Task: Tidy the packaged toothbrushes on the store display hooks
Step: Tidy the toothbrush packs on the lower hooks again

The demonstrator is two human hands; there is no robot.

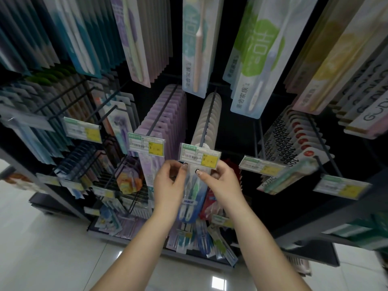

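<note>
A clear blister pack with blue and green toothbrushes point(191, 198) hangs at the front of a centre display hook point(206, 118), just under its price tag point(199, 157). My left hand point(169, 185) pinches the pack's upper left edge. My right hand point(223, 183) pinches the upper right edge, the index fingertip on the pack's face. Behind it a row of pale rounded packs point(210, 114) fills the same hook. A row of lilac packs point(165, 114) hangs on the hook to the left.
Long toothbrush packs point(255, 59) hang from upper hooks overhead. Red-dotted packs point(302, 135) fill the hook to the right, with price tags point(261, 168) sticking out. Wire racks point(100, 164) stand at the left. Low shelf packs point(210, 234) and white floor tiles point(52, 248) lie below.
</note>
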